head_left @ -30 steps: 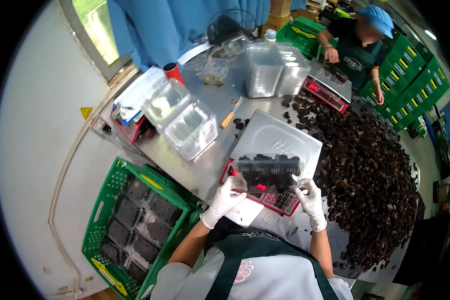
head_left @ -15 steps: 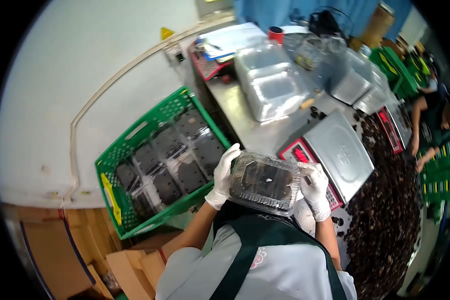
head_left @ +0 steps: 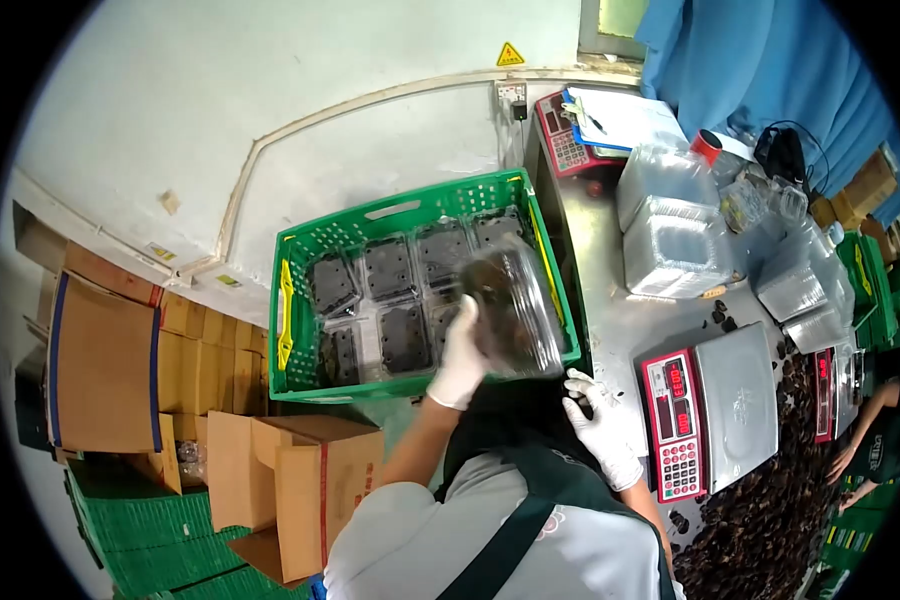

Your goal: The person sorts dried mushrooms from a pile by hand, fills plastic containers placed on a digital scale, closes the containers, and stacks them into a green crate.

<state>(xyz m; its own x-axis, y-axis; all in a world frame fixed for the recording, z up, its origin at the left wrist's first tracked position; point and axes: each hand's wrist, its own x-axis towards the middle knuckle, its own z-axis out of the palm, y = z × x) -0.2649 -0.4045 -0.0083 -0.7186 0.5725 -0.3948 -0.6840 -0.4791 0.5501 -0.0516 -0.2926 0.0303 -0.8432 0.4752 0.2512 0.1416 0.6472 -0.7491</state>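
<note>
Gloved in white, my left hand (head_left: 462, 355) grips the left side of a clear plastic box (head_left: 515, 310) filled with dark pieces. The box is tilted and slightly blurred over the right end of a green crate (head_left: 395, 208). Inside the crate lie several similar closed boxes (head_left: 388, 268) in rows. My right hand (head_left: 602, 425), also gloved, is apart from the box, near the table edge, left of a red scale (head_left: 678, 425); its fingers are partly spread and hold nothing. The scale's metal plate (head_left: 740, 405) is bare.
Stacked clear containers (head_left: 675, 245) stand on the metal table (head_left: 605, 290), with a clipboard (head_left: 625, 118) behind. A pile of dark pieces (head_left: 745, 535) lies at the lower right, near a co-worker's arm (head_left: 865, 430). Cardboard boxes (head_left: 305, 490) are at the lower left.
The view has swung left toward the crate. The filled box has gone from the scale to above the crate in my left hand. My right hand has let go of it.
</note>
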